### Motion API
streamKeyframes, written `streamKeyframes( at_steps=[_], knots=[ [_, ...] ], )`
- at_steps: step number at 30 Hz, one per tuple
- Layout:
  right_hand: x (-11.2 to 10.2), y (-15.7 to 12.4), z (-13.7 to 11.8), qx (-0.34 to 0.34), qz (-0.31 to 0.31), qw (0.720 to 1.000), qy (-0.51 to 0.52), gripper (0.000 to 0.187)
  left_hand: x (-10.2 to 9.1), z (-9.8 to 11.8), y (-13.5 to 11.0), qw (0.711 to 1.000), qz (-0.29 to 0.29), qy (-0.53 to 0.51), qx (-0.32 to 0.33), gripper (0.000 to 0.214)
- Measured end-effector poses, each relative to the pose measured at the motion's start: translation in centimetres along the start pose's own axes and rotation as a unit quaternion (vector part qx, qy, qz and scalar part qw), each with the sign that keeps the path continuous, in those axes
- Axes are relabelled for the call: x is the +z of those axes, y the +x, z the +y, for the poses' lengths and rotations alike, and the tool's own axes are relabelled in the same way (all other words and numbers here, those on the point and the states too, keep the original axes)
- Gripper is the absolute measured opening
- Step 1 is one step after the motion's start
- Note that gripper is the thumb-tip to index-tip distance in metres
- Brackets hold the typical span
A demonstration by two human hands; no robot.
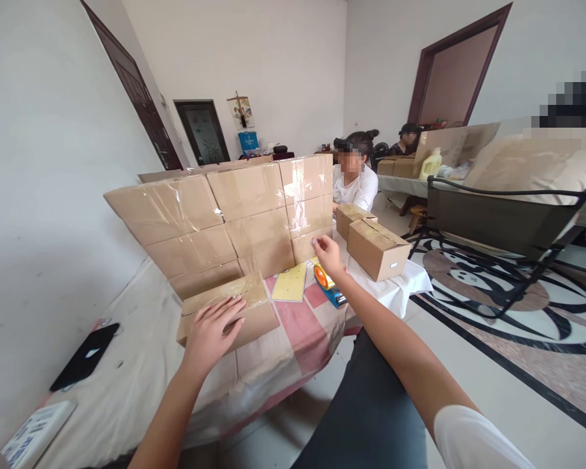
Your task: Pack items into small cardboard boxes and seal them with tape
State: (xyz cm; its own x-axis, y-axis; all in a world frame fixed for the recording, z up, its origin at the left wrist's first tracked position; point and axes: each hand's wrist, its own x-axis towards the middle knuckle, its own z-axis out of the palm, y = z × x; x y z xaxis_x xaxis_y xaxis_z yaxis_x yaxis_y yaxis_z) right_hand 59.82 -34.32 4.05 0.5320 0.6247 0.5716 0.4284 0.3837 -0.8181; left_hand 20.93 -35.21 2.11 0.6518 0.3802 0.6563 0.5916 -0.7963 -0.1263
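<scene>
Left hand point(215, 326) flat on my cardboard box point(258, 314) below-left of centre, right hand point(326, 253) pinched (can't tell if empty) above the tape dispenser point(323, 277), so probably steadying, next calls for light pressure.

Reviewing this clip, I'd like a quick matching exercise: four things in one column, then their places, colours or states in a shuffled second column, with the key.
1. Left hand
2. Right hand
3. Tape dispenser
4. Bottle

A. Raised, fingers curled
B. Pale yellow, in the background
C. Spread on a cardboard box
D. Orange and blue

Pairs: 1-C, 2-A, 3-D, 4-B
</scene>
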Motion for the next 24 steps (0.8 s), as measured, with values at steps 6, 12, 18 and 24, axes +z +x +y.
streamKeyframes(
  at_steps=[6, 12, 18, 24],
  knots=[
    [4.6, -4.6, -0.6, 0.051, -0.102, 0.992, 0.051, 0.024, -0.2, 0.3, 0.2, 1.000, -0.006, -0.007, -0.010, 0.031],
    [7.0, -7.1, 0.9, 0.125, -0.121, 0.984, 0.047, 0.028, -0.3, 0.3, 0.3, 1.000, -0.010, -0.009, -0.014, 0.032],
    [8.0, -7.7, 1.8, 0.153, -0.115, 0.981, 0.036, 0.029, -0.3, 0.4, 0.1, 1.000, -0.007, -0.002, -0.015, 0.031],
    [8.2, -8.2, 2.2, 0.167, -0.141, 0.975, 0.033, 0.021, -0.3, 0.4, 0.1, 1.000, -0.001, -0.006, -0.016, 0.030]
  ],
)
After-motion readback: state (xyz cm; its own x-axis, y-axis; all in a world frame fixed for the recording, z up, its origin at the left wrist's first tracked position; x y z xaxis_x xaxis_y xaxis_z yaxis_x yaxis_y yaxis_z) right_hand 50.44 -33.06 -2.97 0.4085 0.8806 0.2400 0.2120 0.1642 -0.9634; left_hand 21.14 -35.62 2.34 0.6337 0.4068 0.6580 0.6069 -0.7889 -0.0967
